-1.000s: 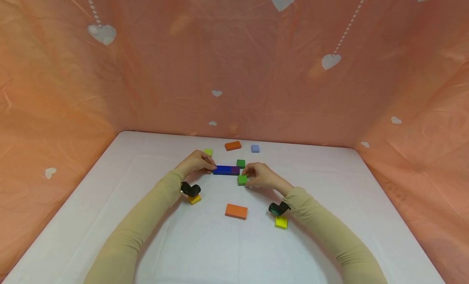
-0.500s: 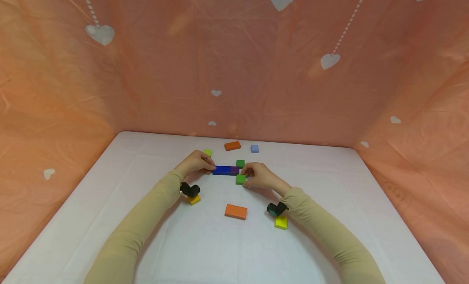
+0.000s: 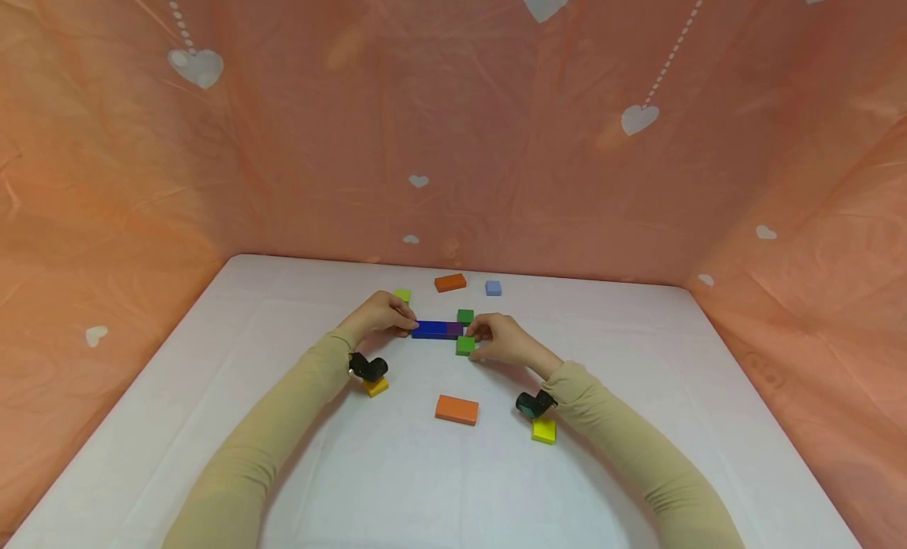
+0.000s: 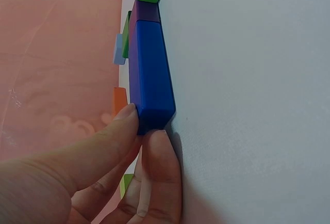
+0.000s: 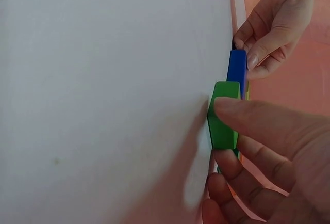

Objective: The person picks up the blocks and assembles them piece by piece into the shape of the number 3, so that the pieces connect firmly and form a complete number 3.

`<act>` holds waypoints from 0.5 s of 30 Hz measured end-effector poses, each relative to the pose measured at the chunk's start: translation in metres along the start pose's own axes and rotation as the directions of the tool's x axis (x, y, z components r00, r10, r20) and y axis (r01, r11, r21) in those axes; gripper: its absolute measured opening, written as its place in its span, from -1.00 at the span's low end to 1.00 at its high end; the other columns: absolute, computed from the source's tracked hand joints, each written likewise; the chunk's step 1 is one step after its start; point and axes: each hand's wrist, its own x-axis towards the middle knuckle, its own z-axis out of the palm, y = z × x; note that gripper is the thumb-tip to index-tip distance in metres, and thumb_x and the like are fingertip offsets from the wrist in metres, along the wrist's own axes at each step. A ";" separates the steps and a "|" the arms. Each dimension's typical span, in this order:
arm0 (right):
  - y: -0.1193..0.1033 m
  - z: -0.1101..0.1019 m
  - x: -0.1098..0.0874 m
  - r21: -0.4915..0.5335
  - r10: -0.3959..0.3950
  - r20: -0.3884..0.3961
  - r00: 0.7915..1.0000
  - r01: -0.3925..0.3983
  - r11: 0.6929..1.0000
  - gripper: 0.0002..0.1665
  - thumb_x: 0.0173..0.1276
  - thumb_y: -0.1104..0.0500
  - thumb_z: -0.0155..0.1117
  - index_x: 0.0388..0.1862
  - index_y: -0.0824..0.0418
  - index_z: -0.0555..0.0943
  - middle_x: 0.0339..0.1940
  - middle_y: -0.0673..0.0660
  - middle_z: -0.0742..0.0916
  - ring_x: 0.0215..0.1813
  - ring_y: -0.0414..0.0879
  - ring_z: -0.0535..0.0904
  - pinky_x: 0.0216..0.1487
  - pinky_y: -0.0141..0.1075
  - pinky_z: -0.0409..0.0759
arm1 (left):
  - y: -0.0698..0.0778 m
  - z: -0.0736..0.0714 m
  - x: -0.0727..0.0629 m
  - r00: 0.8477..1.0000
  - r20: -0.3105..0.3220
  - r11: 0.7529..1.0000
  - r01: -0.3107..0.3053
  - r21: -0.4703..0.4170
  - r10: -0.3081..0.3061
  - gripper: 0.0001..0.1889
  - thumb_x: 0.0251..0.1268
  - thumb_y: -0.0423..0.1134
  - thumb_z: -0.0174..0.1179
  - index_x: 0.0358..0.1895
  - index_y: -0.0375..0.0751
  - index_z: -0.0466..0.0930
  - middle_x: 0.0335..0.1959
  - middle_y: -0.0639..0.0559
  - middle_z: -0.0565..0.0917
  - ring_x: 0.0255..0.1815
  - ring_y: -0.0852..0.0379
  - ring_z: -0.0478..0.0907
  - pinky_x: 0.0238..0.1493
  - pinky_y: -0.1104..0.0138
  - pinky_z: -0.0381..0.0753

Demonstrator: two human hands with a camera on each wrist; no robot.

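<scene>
A long blue block (image 3: 429, 329) lies flat near the middle of the table, with a purple block (image 3: 454, 329) at its right end. My left hand (image 3: 379, 316) pinches the blue block's left end; in the left wrist view the thumb lies at its edge and a finger at its end face. My right hand (image 3: 506, 341) holds a bright green block (image 3: 464, 346) between thumb and fingers, at the near side of the purple block. In the right wrist view this green block (image 5: 225, 131) hides the purple one. A darker green block (image 3: 464, 316) sits on the far side of the purple block.
An orange block (image 3: 457, 409) lies nearer me. Yellow blocks sit below each wrist, one golden (image 3: 375, 387), one bright (image 3: 543, 431). Farther back are a red-orange block (image 3: 449, 283), a light blue block (image 3: 493, 288) and a lime block (image 3: 402, 295). Orange cloth walls surround the white table (image 3: 602, 336).
My right hand has shifted slightly left with the bright green block, bringing it closer to the purple block. My left hand and the blue block have stayed in place.
</scene>
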 end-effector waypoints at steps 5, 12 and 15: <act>-0.001 -0.001 -0.001 -0.007 -0.002 0.000 1.000 0.002 1.000 -0.62 0.06 0.31 0.50 -0.14 0.32 0.58 -0.26 0.08 0.65 -0.17 -0.06 0.54 -0.08 -0.29 0.56 | 0.000 0.000 0.000 1.000 0.001 1.000 -0.005 0.010 0.005 -0.81 0.20 -0.38 0.31 -0.15 -0.41 0.65 -0.29 -0.14 0.63 -0.44 0.11 0.58 -0.28 0.37 0.66; 0.000 -0.001 0.000 -0.007 -0.001 0.000 1.000 0.001 1.000 -0.62 0.06 0.31 0.51 -0.13 0.31 0.58 -0.25 0.08 0.65 -0.16 -0.06 0.54 -0.05 -0.27 0.56 | 0.000 0.000 0.000 1.000 0.001 1.000 -0.001 0.011 0.001 -0.80 0.19 -0.38 0.31 -0.15 -0.41 0.65 -0.29 -0.13 0.63 -0.44 0.12 0.58 -0.28 0.37 0.66; -0.001 -0.002 -0.001 -0.002 -0.002 0.004 1.000 0.002 1.000 -0.61 0.06 0.30 0.51 -0.13 0.31 0.58 -0.25 0.09 0.66 -0.16 -0.04 0.54 -0.05 -0.26 0.57 | 0.000 0.000 0.001 1.000 0.000 1.000 -0.001 0.014 0.001 -0.80 0.20 -0.38 0.31 -0.15 -0.40 0.65 -0.29 -0.13 0.63 -0.44 0.11 0.57 -0.28 0.37 0.66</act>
